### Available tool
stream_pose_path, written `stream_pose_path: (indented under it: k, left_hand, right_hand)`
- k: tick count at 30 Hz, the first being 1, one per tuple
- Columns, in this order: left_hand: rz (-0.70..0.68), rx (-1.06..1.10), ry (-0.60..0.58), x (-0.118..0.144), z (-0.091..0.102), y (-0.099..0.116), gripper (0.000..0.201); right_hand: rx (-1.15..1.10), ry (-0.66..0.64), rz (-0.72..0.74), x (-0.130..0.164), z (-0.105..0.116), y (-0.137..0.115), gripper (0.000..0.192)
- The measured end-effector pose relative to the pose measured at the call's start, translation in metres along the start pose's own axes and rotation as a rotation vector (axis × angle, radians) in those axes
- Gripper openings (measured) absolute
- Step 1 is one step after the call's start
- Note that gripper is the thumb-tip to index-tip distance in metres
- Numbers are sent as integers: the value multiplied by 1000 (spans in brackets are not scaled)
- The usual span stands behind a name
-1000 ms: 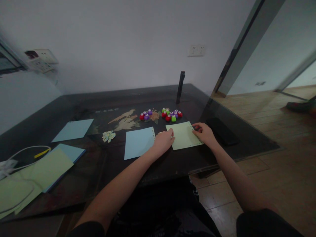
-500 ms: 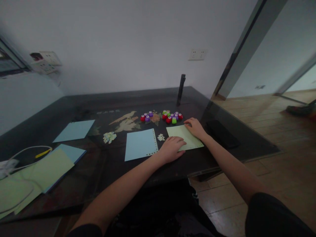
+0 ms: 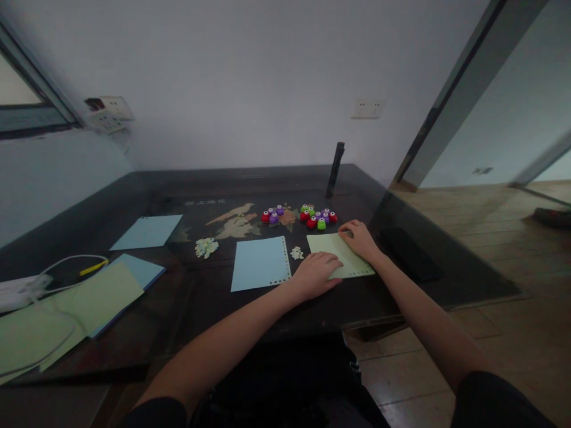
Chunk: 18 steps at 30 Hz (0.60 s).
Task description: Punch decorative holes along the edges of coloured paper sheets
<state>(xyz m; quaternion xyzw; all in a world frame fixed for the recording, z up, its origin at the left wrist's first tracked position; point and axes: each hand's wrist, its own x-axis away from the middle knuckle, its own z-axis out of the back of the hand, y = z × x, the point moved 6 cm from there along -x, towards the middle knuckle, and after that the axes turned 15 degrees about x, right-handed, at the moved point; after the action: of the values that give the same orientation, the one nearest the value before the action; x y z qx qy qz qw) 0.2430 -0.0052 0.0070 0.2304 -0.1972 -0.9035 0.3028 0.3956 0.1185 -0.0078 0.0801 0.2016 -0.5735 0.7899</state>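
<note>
While pressing flat on the near left corner of the pale green sheet [image 3: 341, 255], left hand [image 3: 316, 274] with fingers [image 3: 332, 260] spread open and palm down, gripping nothing. Right hand [image 3: 359, 238] at the far right part of the same sheet, fingers [image 3: 345, 228] loosely curled over its far edge; cannot tell whether anything is pinched beneath them. Green sheet lying flat on the dark glass surface [image 3: 223, 321], a row of punched holes along its near edge. Just left of it a small heap of paper bits [image 3: 297, 253], then a light blue sheet [image 3: 261, 263] with holes along its right and near edges. Beyond the green sheet, a cluster of small red, purple and green punches [image 3: 317, 217], a second cluster [image 3: 273, 215] to the left. Farther left, another heap of bits [image 3: 206, 246], a blue sheet [image 3: 147, 231], a stack of green and blue paper [image 3: 100, 297] and a white cable [image 3: 66, 267]. Dark upright post [image 3: 335, 170] at the far edge, near the wall
</note>
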Motion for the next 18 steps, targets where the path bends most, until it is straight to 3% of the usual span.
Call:
stream_pose_path:
  k: [3,5,8,11,14,18]
  left_hand:
    - [-10,38,88,5,30,-1,33]
    - [12,72,152,17,59,-12,28]
    - [100,82,233,49,100,-50,24]
    - [271,27,328,90,128,-102,22]
    - [366,1,366,118,137,-139,21]
    - [392,-20,291,125,130,-152,27]
  right_hand:
    - [-37,64,-12,-1,19,-9,17]
    - [-78,96,27,-3,33,-26,17]
    - [-151,109,136,-6,47,-69,16]
    - [-201,12,254,-11,42,-122,14]
    - [-140,-144,317,-15,18,-168,21]
    - [9,-278,335,-21,-11,-199,46]
